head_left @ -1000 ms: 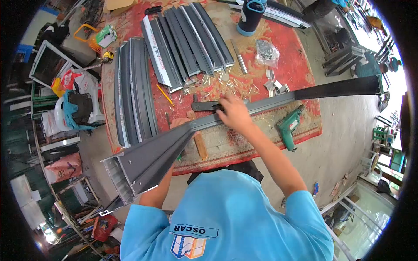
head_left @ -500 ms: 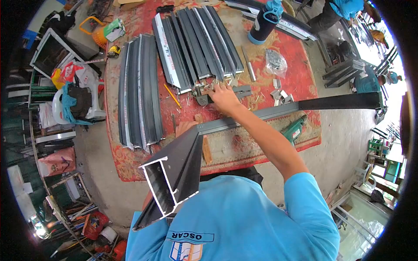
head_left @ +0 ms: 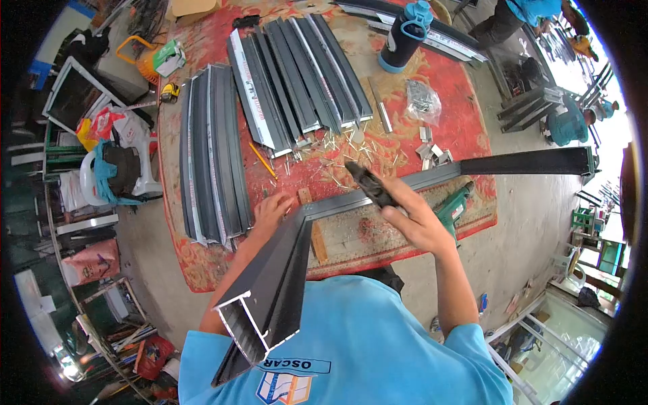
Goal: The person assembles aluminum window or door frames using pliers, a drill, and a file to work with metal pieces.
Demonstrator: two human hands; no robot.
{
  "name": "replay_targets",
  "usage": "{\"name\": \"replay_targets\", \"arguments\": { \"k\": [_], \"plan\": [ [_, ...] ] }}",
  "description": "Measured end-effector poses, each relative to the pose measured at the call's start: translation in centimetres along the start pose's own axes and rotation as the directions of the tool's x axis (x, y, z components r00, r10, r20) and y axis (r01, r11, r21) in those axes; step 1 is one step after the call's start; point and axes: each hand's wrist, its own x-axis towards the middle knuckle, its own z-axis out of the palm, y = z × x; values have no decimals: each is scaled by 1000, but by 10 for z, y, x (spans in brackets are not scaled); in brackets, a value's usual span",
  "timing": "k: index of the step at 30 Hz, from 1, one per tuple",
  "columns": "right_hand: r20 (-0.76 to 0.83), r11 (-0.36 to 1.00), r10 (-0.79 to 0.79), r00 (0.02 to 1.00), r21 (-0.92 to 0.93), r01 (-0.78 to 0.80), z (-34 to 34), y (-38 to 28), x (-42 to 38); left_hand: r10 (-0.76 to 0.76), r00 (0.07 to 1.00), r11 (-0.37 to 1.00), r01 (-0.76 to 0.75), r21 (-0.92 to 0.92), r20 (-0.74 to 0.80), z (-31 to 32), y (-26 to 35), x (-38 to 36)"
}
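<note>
My right hand [head_left: 422,219] is wrapped round a dark rivet gun [head_left: 370,183], raised above the long grey metal profile [head_left: 405,182]. The tool is slightly blurred. My left hand [head_left: 271,210] rests on the red cloth beside the corner of the frame, its fingers apart and holding nothing. From that corner a dark, wide profile [head_left: 273,270] rises toward me, its cut hollow end near my chest. Another dark profile [head_left: 526,162] extends from the right end. Several loose rivets [head_left: 331,143] lie scattered on the cloth beyond my hands.
Stacked dark profiles [head_left: 212,155] lie at the left, with another stack [head_left: 300,77] at the back. A pencil [head_left: 263,160], small metal brackets [head_left: 432,148], a bag of fasteners [head_left: 423,101], a bottle [head_left: 405,40] and a green drill [head_left: 455,202] share the table. Another person [head_left: 513,20] stands far right.
My right hand has lifted the rivet gun off the table and brought it back toward me, to the right. My left hand has come into fuller view beside the frame's corner.
</note>
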Motion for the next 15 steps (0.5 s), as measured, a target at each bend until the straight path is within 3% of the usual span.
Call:
{"name": "replay_targets", "arguments": {
  "k": [1, 2, 4, 5, 6, 7, 8, 10, 11, 12, 13, 15],
  "plan": [
    [45, 930, 253, 966, 263, -256, 0, 5, -18, -121, 986, 988, 132, -85, 117, -16, 5, 4],
    [153, 730, 468, 870, 488, -479, 2, 10, -38, -113, 986, 989, 123, -85, 120, -27, 7, 9],
    [276, 639, 542, 794, 479, -602, 8, 30, -76, -284, 953, 945, 296, -137, 103, -39, 8, 27],
    [228, 716, 566, 792, 341, -609, 10, 25, -82, -286, 958, 942, 277, -192, -19, -36, 7, 42],
    [159, 764, 594, 789, 195, -615, 12, 20, -92, -236, 972, 953, 228, -202, -17, -30, 5, 56],
    [126, 752, 626, 770, 163, -638, 19, 31, -109, -315, 947, 943, 306, -132, -55, -24, 5, 67],
    [46, 740, 653, 756, 177, -649, 28, 40, -127, -374, 922, 927, 368, -76, -101, -15, 7, 81],
    [62, 758, 640, 766, 114, -642, 32, 50, -153, -464, 883, 882, 453, 127, 75, -14, 7, 106],
    [58, 723, 677, 734, 133, -678, 24, 38, -158, -458, 887, 877, 437, 202, 68, -10, 4, 113],
    [70, 689, 707, 703, 154, -708, 18, 27, -163, -443, 896, 886, 436, 157, 12, -14, 12, 118],
    [157, 613, 721, 675, 310, -727, 16, 32, -175, -436, 900, 890, 434, 138, -16, -12, 11, 119],
    [260, 564, 758, 599, 200, -801, 15, 23, -186, -458, 888, 875, 457, 162, -34, -13, 10, 118]
  ]
}}
